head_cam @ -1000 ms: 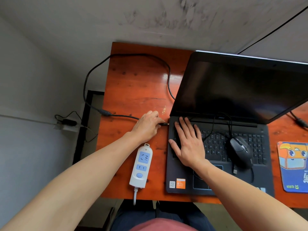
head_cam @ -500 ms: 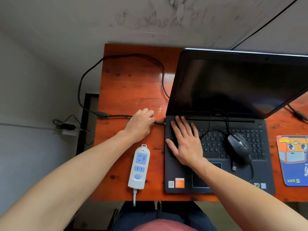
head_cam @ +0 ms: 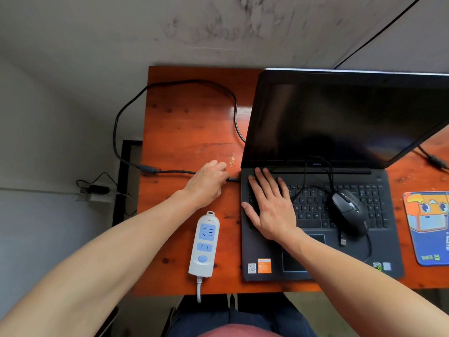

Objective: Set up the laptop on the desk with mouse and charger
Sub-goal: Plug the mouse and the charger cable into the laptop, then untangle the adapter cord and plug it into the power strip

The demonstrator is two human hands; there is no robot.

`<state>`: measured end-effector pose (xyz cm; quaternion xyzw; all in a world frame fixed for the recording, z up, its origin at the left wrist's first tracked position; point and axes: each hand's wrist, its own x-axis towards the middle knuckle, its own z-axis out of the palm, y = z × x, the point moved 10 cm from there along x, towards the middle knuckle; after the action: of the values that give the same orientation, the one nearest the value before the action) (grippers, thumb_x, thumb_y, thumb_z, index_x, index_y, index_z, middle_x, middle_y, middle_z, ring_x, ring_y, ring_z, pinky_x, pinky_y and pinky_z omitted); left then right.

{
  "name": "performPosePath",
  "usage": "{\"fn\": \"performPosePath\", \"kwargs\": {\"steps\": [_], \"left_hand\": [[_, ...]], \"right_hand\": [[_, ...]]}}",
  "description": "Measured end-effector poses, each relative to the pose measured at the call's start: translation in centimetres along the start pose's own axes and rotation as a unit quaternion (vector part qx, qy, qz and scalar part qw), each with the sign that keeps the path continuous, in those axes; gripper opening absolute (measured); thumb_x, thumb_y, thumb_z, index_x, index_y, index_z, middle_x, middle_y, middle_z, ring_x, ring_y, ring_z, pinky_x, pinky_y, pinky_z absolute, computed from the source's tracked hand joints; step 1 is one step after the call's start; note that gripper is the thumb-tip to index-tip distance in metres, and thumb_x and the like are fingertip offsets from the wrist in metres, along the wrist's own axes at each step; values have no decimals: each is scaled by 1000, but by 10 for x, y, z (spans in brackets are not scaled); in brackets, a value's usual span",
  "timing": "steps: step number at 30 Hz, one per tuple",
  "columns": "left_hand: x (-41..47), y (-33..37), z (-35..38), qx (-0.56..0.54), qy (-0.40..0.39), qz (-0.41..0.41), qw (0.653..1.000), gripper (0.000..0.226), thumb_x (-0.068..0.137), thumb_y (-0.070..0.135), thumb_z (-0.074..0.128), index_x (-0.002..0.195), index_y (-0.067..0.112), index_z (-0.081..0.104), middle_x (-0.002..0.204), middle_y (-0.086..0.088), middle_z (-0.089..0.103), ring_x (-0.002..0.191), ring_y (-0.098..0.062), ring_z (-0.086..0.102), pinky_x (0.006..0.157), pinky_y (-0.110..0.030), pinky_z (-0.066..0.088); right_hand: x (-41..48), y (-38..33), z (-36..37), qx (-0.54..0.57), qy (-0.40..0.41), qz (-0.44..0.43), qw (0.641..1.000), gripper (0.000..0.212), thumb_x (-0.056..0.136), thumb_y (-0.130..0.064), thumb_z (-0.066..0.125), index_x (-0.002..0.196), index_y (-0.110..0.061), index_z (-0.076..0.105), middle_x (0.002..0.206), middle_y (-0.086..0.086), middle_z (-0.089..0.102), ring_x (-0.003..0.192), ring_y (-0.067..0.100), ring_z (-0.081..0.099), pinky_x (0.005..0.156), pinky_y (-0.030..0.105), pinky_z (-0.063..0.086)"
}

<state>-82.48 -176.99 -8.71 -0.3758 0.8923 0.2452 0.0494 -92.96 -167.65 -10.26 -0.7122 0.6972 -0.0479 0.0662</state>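
The laptop [head_cam: 340,117] bears a small logo [head_cam: 317,164], seemingly DELL, on the bezel below its screen, its keyboard [head_cam: 313,207] shows letters such as Y, U, G, H, B, N and M, and the QR code [head_cam: 252,268], orange sticker [head_cam: 264,265] and mouse pad [head_cam: 430,229] carry print too small to read.

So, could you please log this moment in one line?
left hand: holds charger plug at laptop edge; right hand: flat on keyboard; mouse: on keyboard
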Motion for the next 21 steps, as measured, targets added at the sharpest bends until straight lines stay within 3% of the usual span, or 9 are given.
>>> {"fn": "performPosePath", "kwargs": {"steps": [4, 11, 16, 21], "left_hand": [[2, 2, 0, 1, -17, 2, 1000, 20, 94, 8, 48, 100, 2, 66, 97, -10, 53, 95, -26, 48, 78, -37, 42], [-8, 0, -27, 55, -18, -23, 998, 33, 93, 17, 53, 125, 15, 58, 115, -6, 57, 109, -26, 52, 90, -38, 44], [-32, 15, -66, 83, 26, -58, 995, 30, 94, 21, 49, 122, 15, 58, 117, -8, 59, 108, -29, 55, 89, -42, 47], [-30, 105, -67, 65, 38, -20, 997, 27, 94, 27, 47, 111, 14, 63, 110, -9, 63, 104, -32, 59, 83, -40, 49]], "right_hand": [[-1, -2, -1, 1, -5, -3, 1000, 66, 95, -54, 37, 147, -15, 38, 159, 6, 26, 150, 20, 14, 119, 45, 17], [0, -7, -21, 12, -58, 4, 998, 59, 93, -49, 48, 141, -15, 46, 153, 8, 39, 145, 24, 29, 115, 46, 26], [-27, 21, -78, 36, 39, 27, 998, 42, 87, -29, 67, 124, -10, 62, 132, 10, 60, 127, 28, 53, 105, 46, 39], [-81, 78, -131, 48, 114, 39, 992, 38, 80, -21, 73, 116, -11, 67, 122, 10, 64, 113, 28, 61, 94, 44, 46]]}}
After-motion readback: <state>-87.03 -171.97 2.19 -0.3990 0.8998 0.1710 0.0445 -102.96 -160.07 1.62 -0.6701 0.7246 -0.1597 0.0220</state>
